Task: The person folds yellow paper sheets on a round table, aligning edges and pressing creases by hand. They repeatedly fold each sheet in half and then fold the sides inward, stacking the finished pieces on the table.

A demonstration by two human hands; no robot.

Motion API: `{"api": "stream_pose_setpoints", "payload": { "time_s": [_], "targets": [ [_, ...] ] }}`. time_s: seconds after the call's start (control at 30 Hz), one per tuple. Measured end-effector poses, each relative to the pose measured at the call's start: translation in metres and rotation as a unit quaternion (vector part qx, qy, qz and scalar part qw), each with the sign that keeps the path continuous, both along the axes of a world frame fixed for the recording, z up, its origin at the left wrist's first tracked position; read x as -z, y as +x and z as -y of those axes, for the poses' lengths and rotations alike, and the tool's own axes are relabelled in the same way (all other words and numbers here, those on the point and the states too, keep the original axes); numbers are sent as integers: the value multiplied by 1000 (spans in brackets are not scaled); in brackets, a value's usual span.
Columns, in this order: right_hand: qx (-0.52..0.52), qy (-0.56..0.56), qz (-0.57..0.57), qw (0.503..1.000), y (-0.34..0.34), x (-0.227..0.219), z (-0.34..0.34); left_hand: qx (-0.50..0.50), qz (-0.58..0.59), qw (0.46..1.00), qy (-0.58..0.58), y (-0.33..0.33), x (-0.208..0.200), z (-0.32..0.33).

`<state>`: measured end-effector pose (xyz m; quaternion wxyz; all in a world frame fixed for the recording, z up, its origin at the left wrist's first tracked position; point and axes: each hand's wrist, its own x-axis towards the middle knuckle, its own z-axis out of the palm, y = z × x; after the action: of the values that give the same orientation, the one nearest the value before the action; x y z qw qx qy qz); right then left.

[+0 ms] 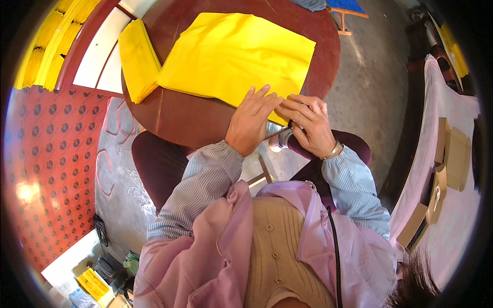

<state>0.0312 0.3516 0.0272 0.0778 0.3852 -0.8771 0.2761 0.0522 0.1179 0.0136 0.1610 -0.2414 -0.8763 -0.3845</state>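
A large yellow cloth-like sheet [236, 56], lightly wrinkled, lies over a round dark-red table [190, 120]. My left hand [251, 120] rests on its near right corner, fingers stretched out and fairly flat. Right beside it, my right hand [312, 126] has bent fingers over the same corner, with the thumb lower down, gripping the edge. The fingertips of both hands nearly meet there. Part of the corner is hidden under them. Left of the sheet sits a narrow folded yellow stack [137, 61], touching it.
More yellow stacks [51, 43] are at the far left, near a red patterned panel [56, 164]. To the right, a long pinkish cloth-covered surface [436, 231] holds open cardboard boxes [454, 159]. A blue-topped wooden stool [349, 7] stands beyond the table. My knees are by the table's near edge.
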Motion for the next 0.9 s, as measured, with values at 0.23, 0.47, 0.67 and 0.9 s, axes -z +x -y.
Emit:
{"api": "stream_pose_setpoints", "payload": {
  "time_s": [0.23, 0.47, 0.67, 0.9],
  "targets": [
    [3, 30, 16, 999, -1, -6, 7, -104, 11, 975, -197, -18, -6, 27],
    [16, 55, 32, 998, 1, -11, 8, -115, 86, 967, -210, -26, -2, 83],
    [21, 55, 33, 998, 0, -14, 12, -95, 136, 965, -201, -33, -5, 110],
    [13, 64, 15, 998, -1, -14, 15, -102, 1, 993, -63, -23, -25, 76]
  ]
}}
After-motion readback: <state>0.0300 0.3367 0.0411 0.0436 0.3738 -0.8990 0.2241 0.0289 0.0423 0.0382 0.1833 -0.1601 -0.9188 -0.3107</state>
